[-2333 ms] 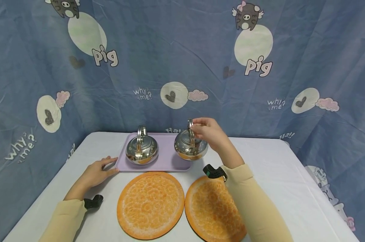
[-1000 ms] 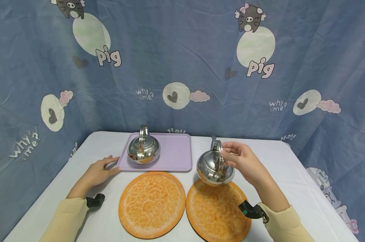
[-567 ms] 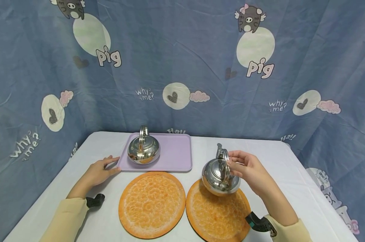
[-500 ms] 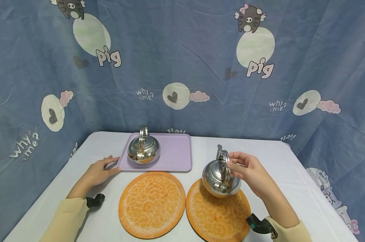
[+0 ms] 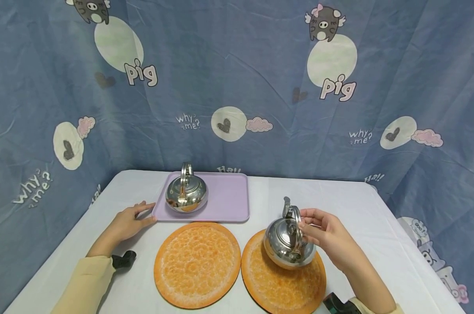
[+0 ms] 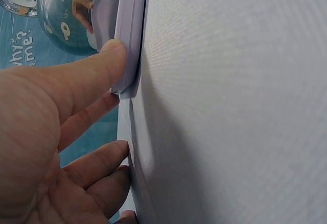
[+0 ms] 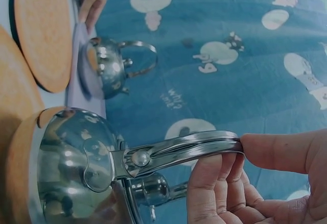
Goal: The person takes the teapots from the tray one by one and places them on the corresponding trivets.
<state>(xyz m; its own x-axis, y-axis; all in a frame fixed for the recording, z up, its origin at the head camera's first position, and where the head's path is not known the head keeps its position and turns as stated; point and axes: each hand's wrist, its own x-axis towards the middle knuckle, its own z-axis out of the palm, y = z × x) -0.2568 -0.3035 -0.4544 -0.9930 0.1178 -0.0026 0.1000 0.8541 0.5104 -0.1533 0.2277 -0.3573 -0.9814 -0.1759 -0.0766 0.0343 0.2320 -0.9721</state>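
My right hand (image 5: 331, 237) grips the arched handle (image 7: 189, 150) of a shiny steel kettle (image 5: 286, 244) between thumb and fingers. That kettle is over the right round mat (image 5: 284, 290), which is printed like baked bread; whether its base touches the mat I cannot tell. At the left, my left hand (image 5: 125, 224) touches the front-left corner of a lilac tray (image 5: 227, 198), thumb against the rim (image 6: 130, 40) and the fingers fairly straight. A second steel kettle (image 5: 187, 194) stands upright on the tray's left part, its handle raised.
A matching round mat (image 5: 197, 266) lies left of the right one, in front of the tray. White cloth (image 5: 378, 226) covers the table. A blue printed curtain (image 5: 237, 78) hangs behind and at both sides.
My right hand has carried its kettle from over the tray's right part rightward and toward me, over the right mat. My left hand has stayed at the tray corner.
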